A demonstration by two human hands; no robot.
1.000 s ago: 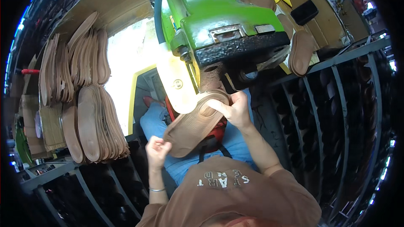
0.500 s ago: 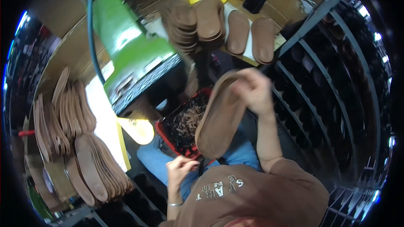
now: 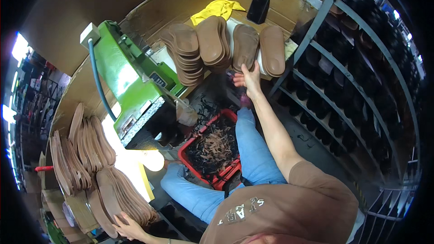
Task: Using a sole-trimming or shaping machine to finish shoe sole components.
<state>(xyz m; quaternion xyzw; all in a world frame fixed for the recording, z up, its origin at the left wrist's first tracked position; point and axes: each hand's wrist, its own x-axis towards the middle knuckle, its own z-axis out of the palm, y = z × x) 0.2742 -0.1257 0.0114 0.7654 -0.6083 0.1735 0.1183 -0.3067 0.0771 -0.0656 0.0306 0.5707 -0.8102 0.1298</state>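
Note:
My right hand reaches to the near end of a brown shoe sole, which lies on the white board at the back. Its fingers are apart, with fingertips at the sole's edge. My left hand is at the lower left, its spread fingers touching the near end of a row of brown soles standing on edge. More soles stand in rows behind it. Beside the right hand's sole lie a single-looking sole and two taller stacks, one a fanned pile and one a neat pile.
A green machine with a blue-grey cable stands left of centre, its lamp lighting the table. Between my legs sits a red bin of brown and black scraps. A yellow cloth and black phone lie at the back; a metal rack stands right.
The sole my right hand held up over my lap has left that spot; the hand is now at the board's soles. My left hand has moved from my lap to the left row.

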